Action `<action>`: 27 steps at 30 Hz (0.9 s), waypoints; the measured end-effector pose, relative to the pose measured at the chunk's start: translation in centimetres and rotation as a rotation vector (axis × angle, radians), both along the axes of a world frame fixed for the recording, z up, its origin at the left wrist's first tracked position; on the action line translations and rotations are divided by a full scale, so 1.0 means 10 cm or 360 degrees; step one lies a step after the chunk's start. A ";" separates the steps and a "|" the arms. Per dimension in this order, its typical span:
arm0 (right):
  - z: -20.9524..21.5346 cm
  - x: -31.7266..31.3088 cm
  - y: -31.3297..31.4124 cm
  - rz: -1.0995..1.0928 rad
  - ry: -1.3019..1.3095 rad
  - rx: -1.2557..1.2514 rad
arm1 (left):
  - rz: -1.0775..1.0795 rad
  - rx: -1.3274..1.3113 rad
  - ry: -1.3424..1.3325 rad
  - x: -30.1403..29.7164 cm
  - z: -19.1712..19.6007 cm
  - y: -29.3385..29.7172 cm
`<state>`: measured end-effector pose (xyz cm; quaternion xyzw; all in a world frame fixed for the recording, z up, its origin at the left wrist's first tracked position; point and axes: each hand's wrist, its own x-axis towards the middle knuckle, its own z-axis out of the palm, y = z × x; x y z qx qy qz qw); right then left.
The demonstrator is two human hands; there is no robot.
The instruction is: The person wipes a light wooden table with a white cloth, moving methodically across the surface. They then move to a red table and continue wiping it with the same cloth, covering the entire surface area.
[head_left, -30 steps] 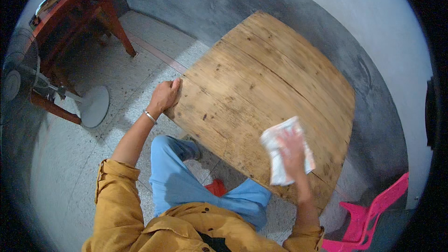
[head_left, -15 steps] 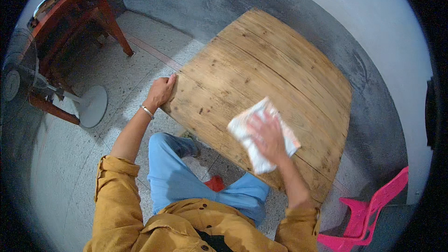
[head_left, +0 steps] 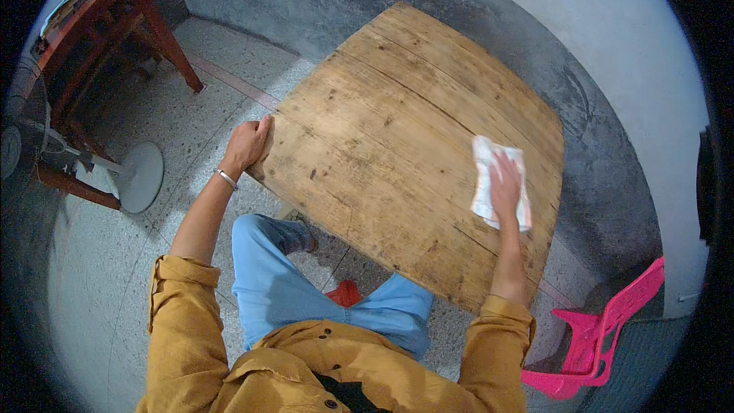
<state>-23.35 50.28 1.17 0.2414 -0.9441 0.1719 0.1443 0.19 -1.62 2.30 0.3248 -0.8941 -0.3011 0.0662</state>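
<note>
A wooden table point(head_left: 344, 107) with a worn plank top and dark knots stands before me. At its near left corner my left hand point(head_left: 248, 144) is closed round the edge, a light bracelet on the wrist. My right hand point(head_left: 505, 183) lies on a white cloth point(head_left: 485, 203) with orange-pink parts, pressing it against the right part of the tabletop. Its fingers are stretched out and slightly blurred. The undersides of the left fingers are hidden by the hand and the table edge.
A pink plastic chair point(head_left: 585, 344) stands at the lower right. On the left are a reddish wooden table point(head_left: 164, 38) with papers on it and a stand fan with a round grey base point(head_left: 141, 177). Grey-and-white walls point(head_left: 329, 0) rise behind the wooden table. Something red point(head_left: 344, 293) is on the floor between my legs.
My right hand has slid the cloth over the tabletop to the right and slightly farther away. My left hand keeps its hold on the corner. The whole view has shifted a little.
</note>
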 end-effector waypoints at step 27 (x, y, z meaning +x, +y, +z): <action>0.20 1.34 -0.29 0.0592 0.0003 0.0182 | 0.0054 -0.0031 0.0099 0.05 -0.36 -0.25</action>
